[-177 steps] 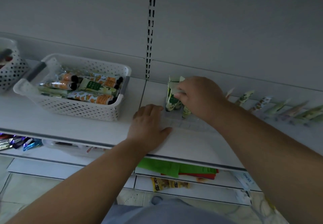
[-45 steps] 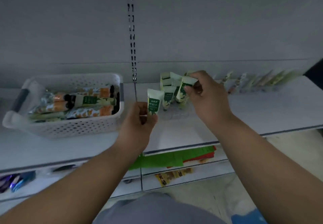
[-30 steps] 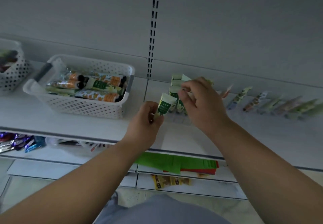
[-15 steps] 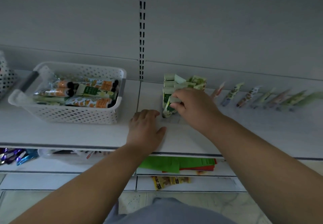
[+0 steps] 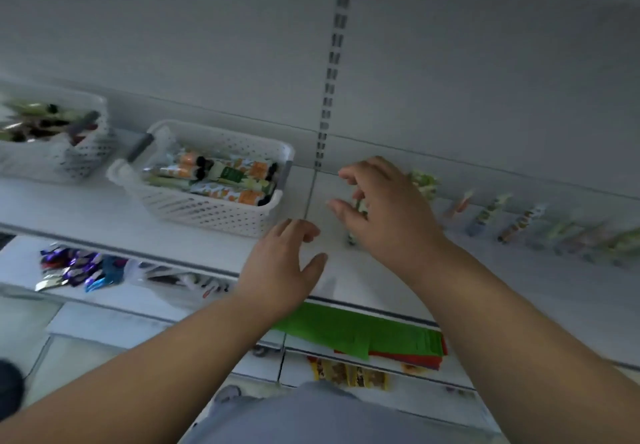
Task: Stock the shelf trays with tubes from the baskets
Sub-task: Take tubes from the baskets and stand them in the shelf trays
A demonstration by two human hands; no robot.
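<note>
My right hand (image 5: 391,211) hovers over the upright green-and-white tubes (image 5: 424,183) on the white shelf (image 5: 104,215). Its fingers are spread and loosely curled, and it grips nothing. It hides most of the tubes; one tube (image 5: 357,202) shows between the fingers. My left hand (image 5: 282,263) is flat and open at the shelf's front, left of the tubes. A white perforated basket (image 5: 214,213) with several orange, green and white tubes (image 5: 225,180) stands further left.
A second white basket (image 5: 83,152) with mixed tubes sits at the far left. A row of slim tubes (image 5: 519,221) stands along the shelf to the right. Lower shelves hold foil packets (image 5: 76,268) and green and red packs (image 5: 363,332). The frame is blurred.
My left hand handed its tube across and went down flat on the shelf. My right hand set the tube among the others, and its fingers have now opened and lifted off.
</note>
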